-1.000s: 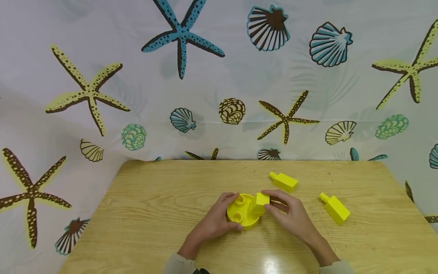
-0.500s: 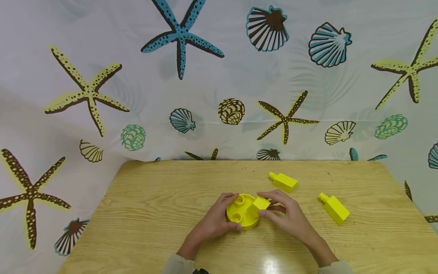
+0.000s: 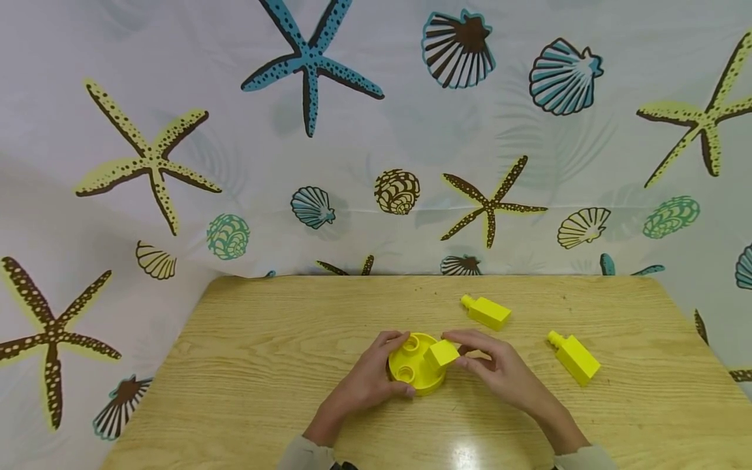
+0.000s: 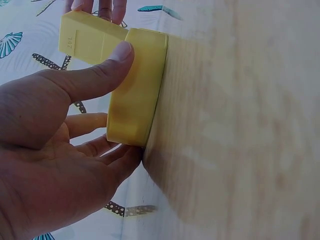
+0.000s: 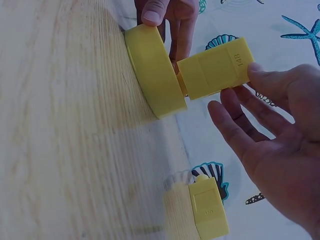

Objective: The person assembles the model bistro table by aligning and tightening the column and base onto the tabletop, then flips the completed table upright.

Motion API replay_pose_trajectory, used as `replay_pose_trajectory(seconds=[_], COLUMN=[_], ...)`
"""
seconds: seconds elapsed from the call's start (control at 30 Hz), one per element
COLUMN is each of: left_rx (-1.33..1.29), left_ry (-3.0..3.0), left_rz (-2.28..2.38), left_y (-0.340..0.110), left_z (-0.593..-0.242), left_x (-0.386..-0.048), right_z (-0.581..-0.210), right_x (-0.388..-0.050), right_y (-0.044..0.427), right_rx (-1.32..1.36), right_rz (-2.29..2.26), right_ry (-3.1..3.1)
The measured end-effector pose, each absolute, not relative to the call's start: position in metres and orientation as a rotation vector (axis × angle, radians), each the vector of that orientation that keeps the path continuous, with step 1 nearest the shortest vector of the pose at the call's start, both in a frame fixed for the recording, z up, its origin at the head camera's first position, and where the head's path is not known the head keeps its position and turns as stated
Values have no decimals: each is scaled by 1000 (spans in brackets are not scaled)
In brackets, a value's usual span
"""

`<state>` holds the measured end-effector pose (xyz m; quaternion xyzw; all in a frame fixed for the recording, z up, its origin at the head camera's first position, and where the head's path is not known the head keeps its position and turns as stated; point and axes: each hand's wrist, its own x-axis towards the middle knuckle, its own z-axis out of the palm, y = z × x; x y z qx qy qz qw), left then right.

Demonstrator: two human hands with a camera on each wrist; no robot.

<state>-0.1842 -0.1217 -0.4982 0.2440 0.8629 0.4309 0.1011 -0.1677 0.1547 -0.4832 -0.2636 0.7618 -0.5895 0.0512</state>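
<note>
My left hand [image 3: 370, 375] grips the rim of a round yellow base [image 3: 415, 361] on the table, thumb on the near side and fingers around the far side. Two ring-shaped sockets show on the base's left half. On its right half a yellow rectangular block [image 3: 442, 356] stands with its narrow neck at the base, slightly tilted in the right wrist view. My right hand [image 3: 502, 372] pinches the block's upper end with thumb and fingertips. Whether the neck sits fully in a socket is hidden. In the left wrist view the thumb presses the base's side wall [image 4: 137, 90].
Two more yellow blocks with knobbed necks lie on the wooden table [image 3: 282, 339]: one block [image 3: 490, 313] behind the right hand, another block [image 3: 578, 360] farther right. A curtain [image 3: 352, 150] with starfish and shells hangs behind the table's back edge.
The block has turned on the base and shifted slightly toward me and left. My right fingers have changed their hold on its top. The left hand and base stay put.
</note>
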Motion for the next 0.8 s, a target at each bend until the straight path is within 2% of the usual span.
replay_pose_trajectory(seconds=[0.47, 0.8], left_rx=[723, 763], left_ry=[2533, 2550], left_rz=[1309, 1298], left_y=[-123, -123], left_z=[-499, -502], left_x=[-184, -184], right_z=[-481, -486], right_x=[-164, -165], right_y=[142, 132], right_rx=[-668, -804], right_rz=[-1887, -1753], right_ry=[2336, 2527])
